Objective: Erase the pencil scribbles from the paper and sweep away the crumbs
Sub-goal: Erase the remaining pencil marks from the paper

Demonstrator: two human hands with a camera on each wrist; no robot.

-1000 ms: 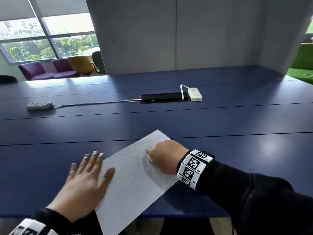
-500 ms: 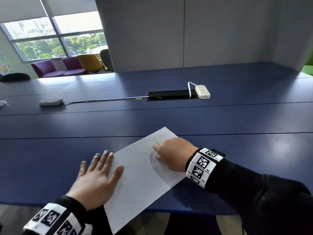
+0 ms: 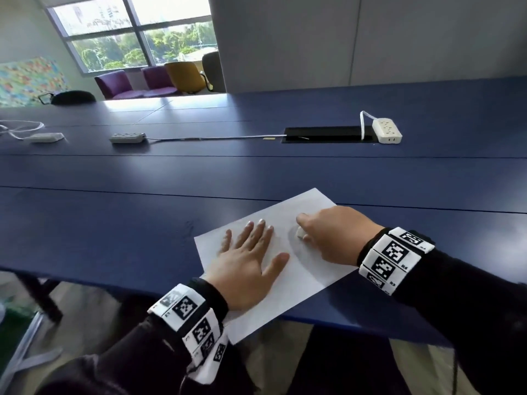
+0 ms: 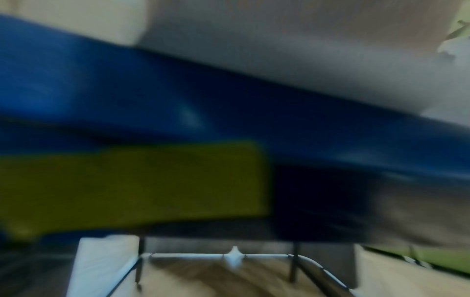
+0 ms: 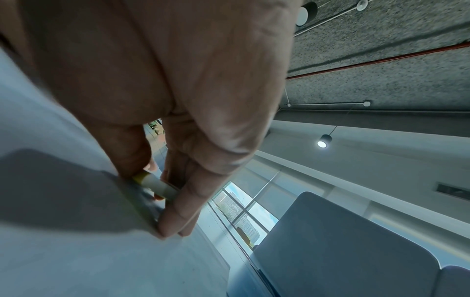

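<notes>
Right hand (image 3: 333, 235) pinches eraser (image 3: 301, 232), seemingly on paper (image 3: 308, 280)

The paper (image 3: 302, 283) is lying at the table's (image 3: 142, 223) near edge, hanging over it; three power strips (image 3: 387, 130) are lying farther back.

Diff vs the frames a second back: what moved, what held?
The left hand slid right, from the edge of the white paper sheet further onto it, closer to the right hand. The right hand still pinches the small white eraser against the paper.
</notes>
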